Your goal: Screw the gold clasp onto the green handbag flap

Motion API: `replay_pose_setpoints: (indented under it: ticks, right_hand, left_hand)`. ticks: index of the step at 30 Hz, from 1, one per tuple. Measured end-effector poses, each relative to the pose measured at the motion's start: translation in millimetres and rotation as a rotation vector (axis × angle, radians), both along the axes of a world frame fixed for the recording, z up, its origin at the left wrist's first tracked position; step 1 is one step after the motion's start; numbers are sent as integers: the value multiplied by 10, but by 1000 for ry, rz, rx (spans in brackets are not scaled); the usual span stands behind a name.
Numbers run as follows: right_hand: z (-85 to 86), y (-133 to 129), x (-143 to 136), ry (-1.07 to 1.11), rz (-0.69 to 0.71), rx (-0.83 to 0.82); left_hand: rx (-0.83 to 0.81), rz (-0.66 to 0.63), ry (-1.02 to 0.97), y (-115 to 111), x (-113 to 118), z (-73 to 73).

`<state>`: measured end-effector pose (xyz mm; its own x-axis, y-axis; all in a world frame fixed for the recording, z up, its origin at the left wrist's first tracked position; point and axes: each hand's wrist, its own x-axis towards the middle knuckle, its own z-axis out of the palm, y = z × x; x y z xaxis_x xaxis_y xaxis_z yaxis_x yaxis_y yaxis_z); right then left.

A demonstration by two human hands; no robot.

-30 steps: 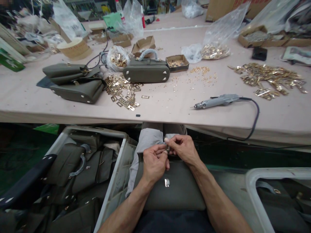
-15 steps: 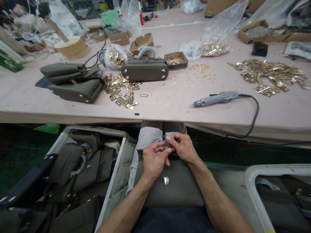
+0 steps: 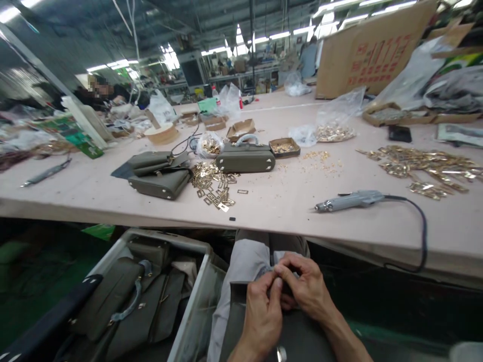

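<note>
An olive handbag (image 3: 241,327) lies across my lap, with a shiny metal clasp part (image 3: 281,353) on its face. My left hand (image 3: 264,311) is closed in a pinch at the far edge of the bag. Against it, my right hand (image 3: 311,289) is also closed, thumb and fingertips meeting the left ones. A small rectangular metal frame showed between these fingertips a moment ago; the fingers now cover it. On the table ahead lies a pile of similar metal frames (image 3: 211,183).
A grey electric screwdriver (image 3: 350,200) with a cord lies at right. Olive bags (image 3: 162,183) and another bag (image 3: 246,162) stand on the table (image 3: 275,201). Gold strips (image 3: 426,163) are heaped far right. A bin (image 3: 194,291) of bags stands at lower left; a cardboard box (image 3: 370,50) stands behind.
My view has tilted up, bringing the workshop background into sight and shifting the table lower. My hands remain together at the bag's edge; the metal frame between them has become hidden.
</note>
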<state>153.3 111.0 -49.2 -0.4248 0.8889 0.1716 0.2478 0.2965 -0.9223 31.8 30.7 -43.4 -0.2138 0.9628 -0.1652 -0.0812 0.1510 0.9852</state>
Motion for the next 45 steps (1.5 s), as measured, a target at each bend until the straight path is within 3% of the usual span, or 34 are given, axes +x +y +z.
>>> replay_pose_setpoints:
  ticks: [2, 7, 10, 13, 18, 23, 28, 31, 33, 36, 40, 45]
  right_hand:
    - [-1, 0, -27, 6, -7, -10]
    - [-62, -46, -77, 13, -32, -242]
    - [-75, -65, -99, -33, -45, -258]
    - [13, -20, -124, -178, -59, -147]
    - [372, 306, -300, -279, -195, 306]
    - [632, 768, -811, -303, 31, 432]
    - [621, 800, -1314, -434, 213, 562]
    - [583, 798, -1427, -359, 317, 533]
    - [592, 911, -1435, -322, 202, 528]
    - [658, 1192, -1427, -526, 10, 583]
    - [735, 1461, -1487, -836, 69, 577]
    - [673, 1510, -1606, -873, 53, 582]
  left_hand:
    - [8, -2, -9, -10, 3, -14]
    - [-9, 114, -94, -49, 44, -138]
    - [8, 158, -92, -50, 58, -219]
    - [-5, 161, -91, -29, 56, -282]
    - [-18, 172, -107, -28, 61, -284]
    - [-41, 147, -99, -67, 39, -183]
    - [-31, 160, -93, -91, 14, -154]
    - [-33, 173, -99, -105, 2, -167]
    - [-30, 164, -113, -108, -5, -188]
    - [-12, 159, -131, -97, -4, -241]
    - [9, 176, -145, -60, 11, -300]
    - [-1, 150, -142, -56, -5, -277]
